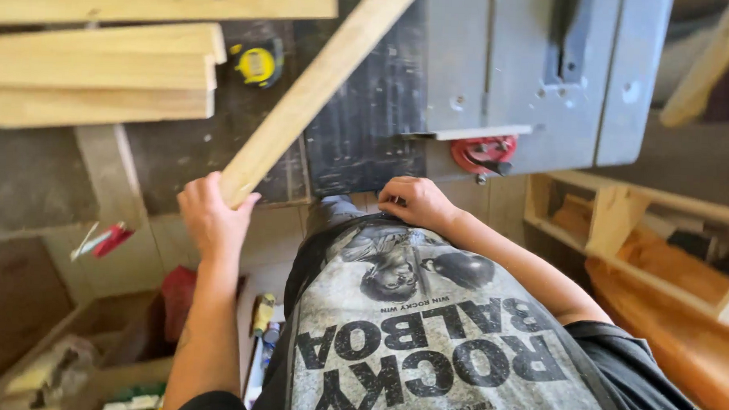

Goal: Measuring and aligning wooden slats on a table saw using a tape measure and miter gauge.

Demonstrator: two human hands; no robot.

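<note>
Beyond the left hand, which is clamped on the near end of a wooden strip, dark benchtop is left bare on both sides of the strip. Further left of the grip, passage is blocked by 3 stacked boards; a yellow tape measure is lodged between them and the strip. To the right of the grip, the way is closed by the grey saw table and its red knob, just beyond the right hand.
</note>
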